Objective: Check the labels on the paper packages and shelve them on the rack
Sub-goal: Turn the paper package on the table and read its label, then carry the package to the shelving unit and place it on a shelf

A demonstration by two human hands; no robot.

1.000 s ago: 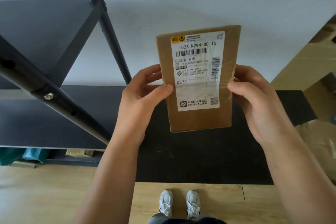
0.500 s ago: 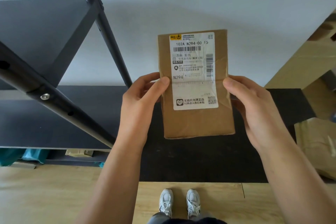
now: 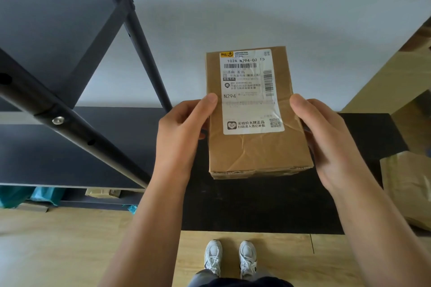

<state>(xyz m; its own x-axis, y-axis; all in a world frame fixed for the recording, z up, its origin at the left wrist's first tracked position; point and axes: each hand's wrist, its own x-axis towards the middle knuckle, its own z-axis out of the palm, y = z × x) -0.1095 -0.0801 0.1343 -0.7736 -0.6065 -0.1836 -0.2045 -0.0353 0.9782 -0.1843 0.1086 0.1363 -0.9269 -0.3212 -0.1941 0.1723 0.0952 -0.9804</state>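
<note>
The label check is the step in hand. A brown paper package (image 3: 256,147) is held up between the left hand (image 3: 179,137) and the right hand (image 3: 331,142), each one closed on a long side of it, thumb on the front face and fingers tucked behind. The white shipping label (image 3: 250,91) lies between the two thumbs, facing the camera and upright, with the code "102A N294-00 15" readable near its top edge and "N294" just beside the left thumb. The package tilts a little, its lower end nearer the person. The black rack (image 3: 70,128) stands to the left of the left hand; one dark shelf (image 3: 98,147) reaches beside and beyond that hand, another sits higher. More paper packaging (image 3: 408,189) lies to the right of the right hand, on the floor as far as can be told. With the label legible, the next move probably calls for matching the code to a shelf, then carrying the package leftward and setting it flat without catching the slanted post.
</note>
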